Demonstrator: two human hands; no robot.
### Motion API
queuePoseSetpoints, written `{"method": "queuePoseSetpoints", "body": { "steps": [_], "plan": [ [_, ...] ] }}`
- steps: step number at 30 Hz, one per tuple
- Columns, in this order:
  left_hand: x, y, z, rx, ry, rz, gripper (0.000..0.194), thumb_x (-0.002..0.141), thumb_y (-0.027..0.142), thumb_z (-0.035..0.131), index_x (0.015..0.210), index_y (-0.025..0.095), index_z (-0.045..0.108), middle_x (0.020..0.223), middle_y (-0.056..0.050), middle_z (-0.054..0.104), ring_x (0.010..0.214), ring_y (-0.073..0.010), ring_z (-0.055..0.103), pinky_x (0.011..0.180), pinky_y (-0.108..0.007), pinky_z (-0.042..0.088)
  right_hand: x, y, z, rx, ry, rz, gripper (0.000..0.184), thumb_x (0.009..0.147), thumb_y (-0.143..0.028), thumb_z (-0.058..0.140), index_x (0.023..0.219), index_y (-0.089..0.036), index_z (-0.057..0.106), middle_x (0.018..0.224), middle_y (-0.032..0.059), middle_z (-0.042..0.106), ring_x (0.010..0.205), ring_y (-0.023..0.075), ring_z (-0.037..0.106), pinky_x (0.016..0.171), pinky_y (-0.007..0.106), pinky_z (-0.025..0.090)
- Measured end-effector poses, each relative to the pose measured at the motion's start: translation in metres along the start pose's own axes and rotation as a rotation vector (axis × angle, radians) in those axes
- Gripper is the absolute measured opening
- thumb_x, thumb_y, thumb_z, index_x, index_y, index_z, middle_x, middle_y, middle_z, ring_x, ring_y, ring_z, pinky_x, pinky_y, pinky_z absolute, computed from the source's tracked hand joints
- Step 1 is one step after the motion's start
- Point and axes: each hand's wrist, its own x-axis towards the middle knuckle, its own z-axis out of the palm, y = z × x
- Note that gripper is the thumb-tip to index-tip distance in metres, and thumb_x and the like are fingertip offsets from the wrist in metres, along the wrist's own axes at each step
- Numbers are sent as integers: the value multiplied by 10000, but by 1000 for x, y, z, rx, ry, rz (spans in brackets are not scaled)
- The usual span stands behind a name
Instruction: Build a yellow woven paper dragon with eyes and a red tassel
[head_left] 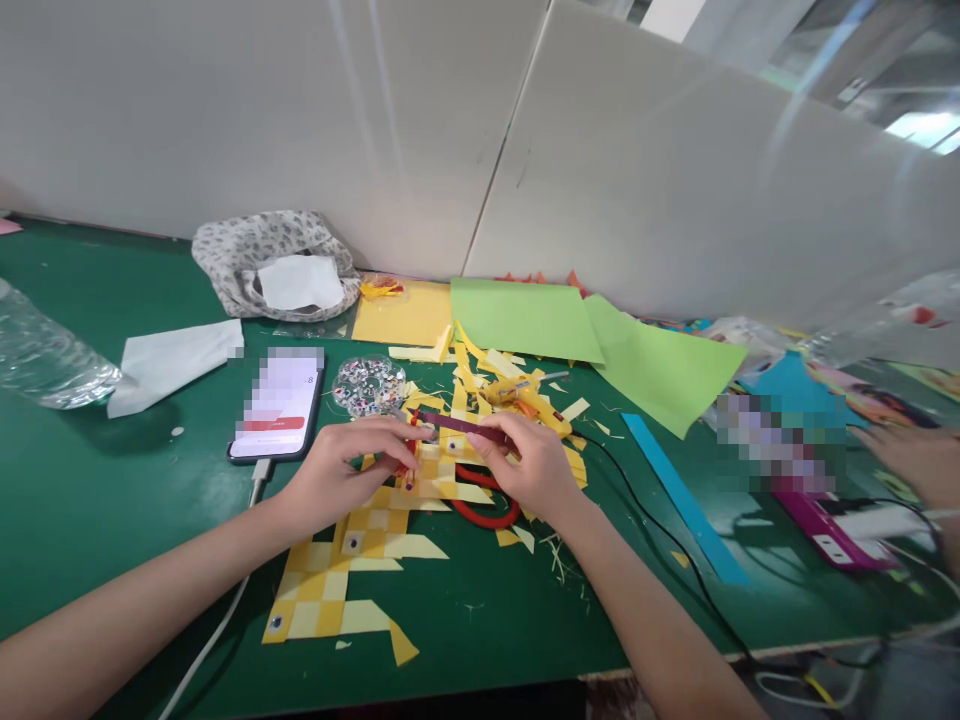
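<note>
My right hand [536,465] pinches a slim dark maroon strip-like piece [465,427] that points left over the paper. Its exact kind I cannot make out. My left hand [352,465] is close to the strip's far end, its fingers bent and apart; they hover at or touch a narrow red-orange piece [412,455]. Beneath both hands lie fish-like shapes of woven yellow paper [371,520] with stick-on eyes. Red-handled scissors [487,518] are partly hidden under paper by my right hand. Just beyond lies a yellow glue gun [525,395].
A round clear case of googly eyes [367,385] and a charging phone [277,405] are on the left. Green paper sheets [525,320] and a patterned cloth bag [262,260] line the wall. Right are a blue strip [682,500], a magenta power strip [832,530] and another person's hand [915,460].
</note>
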Motion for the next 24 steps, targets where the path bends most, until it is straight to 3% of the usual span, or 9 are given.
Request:
{"method": "queuePoseSetpoints", "body": {
  "steps": [3,7,11,13,17,21,24],
  "plan": [
    [0,2,-1,-87,19,-70,209,792,147,503,744,218,694,993,-60,713,1023,-224,620,888,-391,510,-1,1,1,8,32,-9,181,869,-351,514,866,-181,574,741,29,636,585,123,546,535,250,404],
    [3,4,0,-319,92,-240,62,794,247,604,820,195,629,938,-65,688,924,-196,644,768,-306,549,-1,1,2,-8,69,-42,162,866,-336,518,873,-182,569,734,30,638,596,128,564,531,248,413],
    [6,0,3,-421,194,-350,166,750,287,676,792,197,543,790,-5,638,814,-144,642,736,-246,538,-1,-1,3,-27,75,-72,155,868,-331,517,876,-185,567,732,28,641,590,123,569,527,241,412],
    [7,-2,4,-431,220,-372,198,744,294,686,823,202,530,809,7,625,794,-129,635,742,-239,535,-1,-1,4,-39,76,-80,151,868,-326,520,872,-182,565,720,24,638,575,117,563,520,237,408],
    [7,-3,2,-442,192,-428,259,733,315,702,937,220,572,934,-1,633,794,-117,627,717,-217,529,-2,-3,5,-40,103,-110,132,863,-304,533,877,-176,565,715,21,633,568,109,558,519,228,404],
    [7,0,3,-434,122,-506,216,754,368,676,890,208,629,806,8,637,723,-104,599,646,-192,499,-1,-5,5,-21,108,-141,122,860,-294,540,880,-177,566,700,10,636,544,95,551,510,213,394],
    [5,0,5,-384,110,-480,189,783,386,642,842,208,627,741,26,604,627,-78,542,558,-171,449,-1,-8,4,1,92,-120,126,856,-299,545,838,-175,560,606,-16,604,482,80,516,476,205,355]
  ]
}}
